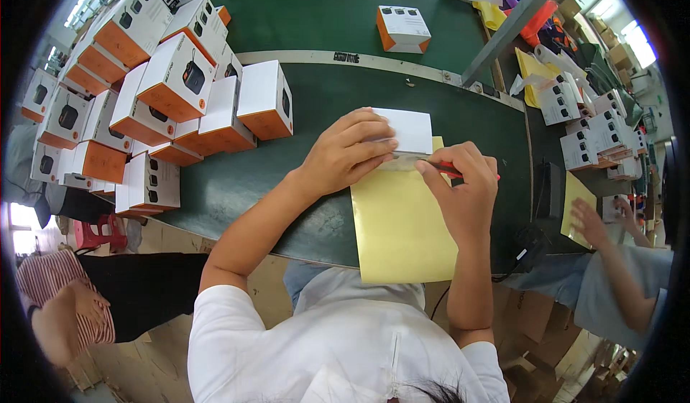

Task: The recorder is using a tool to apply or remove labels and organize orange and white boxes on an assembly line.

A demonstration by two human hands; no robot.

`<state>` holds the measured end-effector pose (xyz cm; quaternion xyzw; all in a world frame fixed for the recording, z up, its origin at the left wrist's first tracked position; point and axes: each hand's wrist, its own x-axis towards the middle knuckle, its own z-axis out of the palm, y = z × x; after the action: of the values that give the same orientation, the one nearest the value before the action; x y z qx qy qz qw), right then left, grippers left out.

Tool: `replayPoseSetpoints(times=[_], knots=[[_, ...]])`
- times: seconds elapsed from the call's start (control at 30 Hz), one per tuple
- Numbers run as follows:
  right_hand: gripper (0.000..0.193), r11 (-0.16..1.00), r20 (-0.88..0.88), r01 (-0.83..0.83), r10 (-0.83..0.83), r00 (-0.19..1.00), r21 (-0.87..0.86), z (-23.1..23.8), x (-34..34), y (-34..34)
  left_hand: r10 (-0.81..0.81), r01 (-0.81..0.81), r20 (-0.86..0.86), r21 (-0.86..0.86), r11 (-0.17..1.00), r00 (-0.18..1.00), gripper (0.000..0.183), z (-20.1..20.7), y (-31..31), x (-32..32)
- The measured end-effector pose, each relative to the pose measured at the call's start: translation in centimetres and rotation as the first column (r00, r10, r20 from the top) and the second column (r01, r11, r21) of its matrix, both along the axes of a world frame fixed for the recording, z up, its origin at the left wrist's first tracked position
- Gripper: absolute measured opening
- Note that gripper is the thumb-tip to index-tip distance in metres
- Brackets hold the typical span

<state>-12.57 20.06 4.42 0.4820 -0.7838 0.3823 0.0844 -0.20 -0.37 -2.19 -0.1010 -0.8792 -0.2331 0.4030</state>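
Observation:
My left hand lies over the left side of a small white box, its fingers closed against it and steadying it on the green table. My right hand grips a slim red-and-black tool at the box's near edge. The tool's thin tip points left toward my left fingers; its exact kind is hard to make out. Beneath both hands a glossy yellow sheet lies flat, reaching over the table's near edge. The box covers part of its far end.
Stacked white-and-orange boxes crowd the table's left. One such box stands on the green surface beyond the pale rail. A grey metal post rises at far right. More boxes stand right, near a co-worker's hand. Another person sits left.

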Motion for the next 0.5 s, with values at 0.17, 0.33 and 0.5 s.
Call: replayPoseSetpoints(times=[0.17,0.33,0.5], knots=[[0.018,1.0,-0.106,0.025,-0.023,0.994,0.016,-0.2,0.0,-1.2,-0.041,0.04,0.013,0.071,0.997,0.999,0.039,0.2,0.2,0.1],[0.018,0.997,-0.213,0.063,-0.052,0.976,0.043,-0.2,0.3,-1.9,-0.001,0.005,-0.023,0.162,0.987,1.0,0.034,0.5,1.3,-0.2],[0.02,0.991,-0.297,0.094,-0.061,0.953,0.097,0.5,0.2,-2.0,0.104,-0.085,-0.128,0.145,0.986,0.986,0.028,-0.7,1.4,-1.4]])
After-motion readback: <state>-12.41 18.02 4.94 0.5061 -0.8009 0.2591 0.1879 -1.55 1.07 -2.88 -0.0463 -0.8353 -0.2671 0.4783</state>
